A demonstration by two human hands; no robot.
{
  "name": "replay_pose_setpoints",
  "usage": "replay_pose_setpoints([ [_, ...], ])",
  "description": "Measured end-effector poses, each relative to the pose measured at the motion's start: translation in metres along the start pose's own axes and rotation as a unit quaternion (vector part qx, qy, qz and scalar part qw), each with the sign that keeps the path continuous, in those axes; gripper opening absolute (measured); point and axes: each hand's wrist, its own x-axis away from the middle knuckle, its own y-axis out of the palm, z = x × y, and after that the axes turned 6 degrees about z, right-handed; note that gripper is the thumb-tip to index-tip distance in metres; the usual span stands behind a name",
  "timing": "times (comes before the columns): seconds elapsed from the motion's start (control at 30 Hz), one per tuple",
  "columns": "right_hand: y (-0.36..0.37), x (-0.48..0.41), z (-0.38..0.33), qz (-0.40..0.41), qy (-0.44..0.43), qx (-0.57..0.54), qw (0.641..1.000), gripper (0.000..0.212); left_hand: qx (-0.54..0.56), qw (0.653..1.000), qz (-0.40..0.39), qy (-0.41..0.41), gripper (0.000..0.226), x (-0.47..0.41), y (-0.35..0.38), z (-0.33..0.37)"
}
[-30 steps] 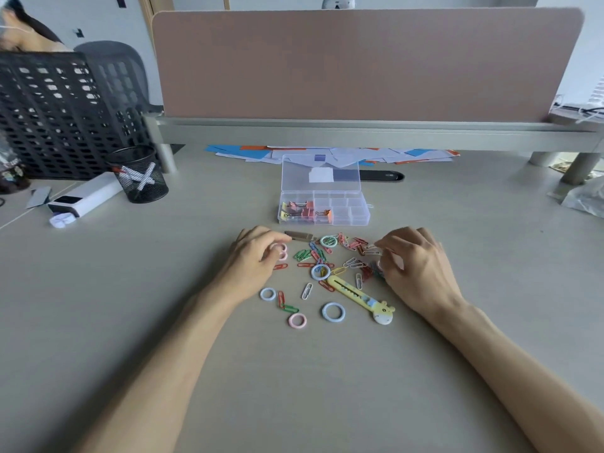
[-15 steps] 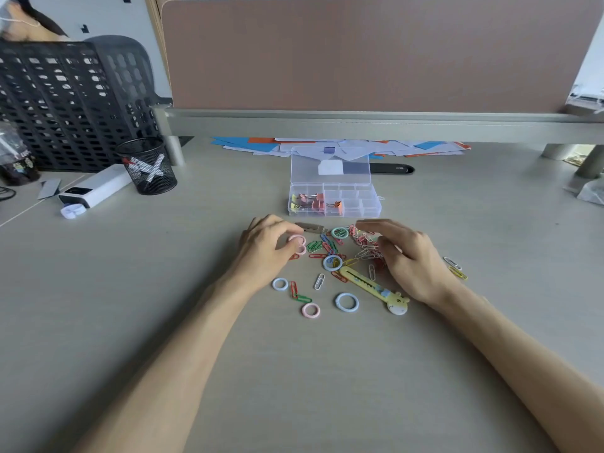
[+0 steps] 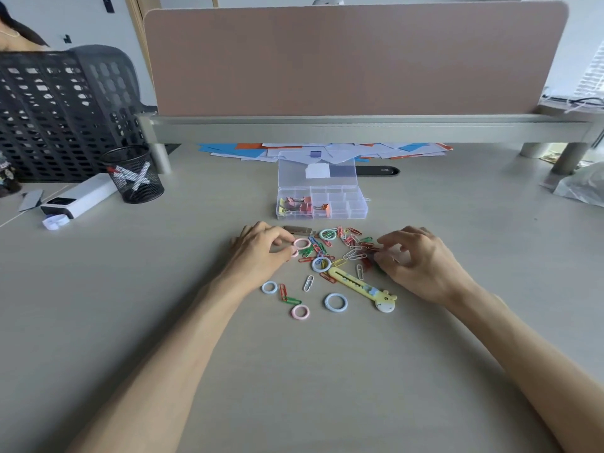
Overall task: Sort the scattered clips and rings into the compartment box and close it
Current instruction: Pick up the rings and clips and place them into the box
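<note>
Bottom of frame: two bare forearms run up from the lower corners over the grey desk [image 3: 98, 322]. Just above them a loose pink ring [image 3: 300, 312] lies flat, with a big blue ring [image 3: 335, 302] to its right and a small blue ring [image 3: 269, 287] up-left, none touching. A green clip [image 3: 293, 301] sits between the small blue ring and the loose pink ring, touching a red one. A yellow giraffe cutter [image 3: 362, 286] lies diagonal, head at lower right, near the right wrist. A white clip [image 3: 308, 283] lies alone left of the cutter.

Centre: the left hand [image 3: 261, 253] has its fingers curled, thumb and forefinger pinching the left edge of a pink ring [image 3: 301, 243] down at desk level. The right hand [image 3: 421, 259] is on the right side of the pile, well apart from the left. Its fingers are curled, tips in the paper clip pile [image 3: 349, 250]; cannot tell if it grips a clip. A blue ring [image 3: 321, 264] is at the pile's lower edge and a teal ring [image 3: 327, 234] at its upper edge. A small brown stick [image 3: 297, 229] is just above the left fingers.

Above the pile sits the clear compartment box [image 3: 354, 209], lid [image 3: 316, 171] standing up. Pink, orange and yellow binder clips [image 3: 295, 204] are in its left compartments.

Behind it are a black flat object [image 3: 377, 171] and coloured papers [image 3: 327, 150]. Upper left: mesh cup [image 3: 135, 174], white device [image 3: 80, 199], black crate [image 3: 65, 109]. Top: pink partition [image 3: 353, 57]. Right edge: plastic bag [image 3: 581, 188].
</note>
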Motion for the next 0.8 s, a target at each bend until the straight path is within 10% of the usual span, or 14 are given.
replay_pose_setpoints([
  [0.53, -0.002, -0.002, -0.012, 0.084, -0.033, -0.129, 0.988, 0.005, 0.075, 0.995, -0.022, 0.057, 0.010, -0.001, 0.005, 0.005],
  [0.8, 0.007, 0.002, -0.018, 0.075, -0.091, -0.153, 0.981, 0.028, 0.048, 0.996, -0.026, 0.076, 0.004, -0.001, 0.001, 0.006],
])
